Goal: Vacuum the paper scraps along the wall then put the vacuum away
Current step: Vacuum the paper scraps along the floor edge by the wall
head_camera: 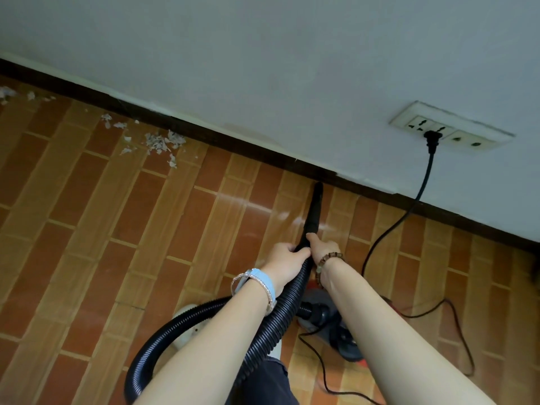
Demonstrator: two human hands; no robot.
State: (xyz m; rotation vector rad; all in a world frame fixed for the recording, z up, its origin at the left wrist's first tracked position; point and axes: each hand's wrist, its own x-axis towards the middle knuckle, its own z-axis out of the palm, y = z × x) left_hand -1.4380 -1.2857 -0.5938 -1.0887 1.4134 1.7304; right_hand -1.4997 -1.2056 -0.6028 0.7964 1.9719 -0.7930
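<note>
A black vacuum nozzle [314, 209] points at the dark baseboard [204, 133], its tip touching the floor beside the wall. My left hand [285, 258] and my right hand [323, 248] both grip the nozzle's base where the ribbed black hose [280, 325] joins it. The hose loops down and left under my arms. The vacuum body [324, 314], grey with orange trim, sits on the floor beneath my right forearm, partly hidden. Torn white paper scraps [162, 143] lie along the wall to the left, with more scraps [8, 93] at the far left edge.
A black power cord [391, 232] runs from a plug in the wall socket [451, 130] down across the brick-pattern floor [117, 229] to the right of the vacuum. A white object [187, 323] shows under the hose.
</note>
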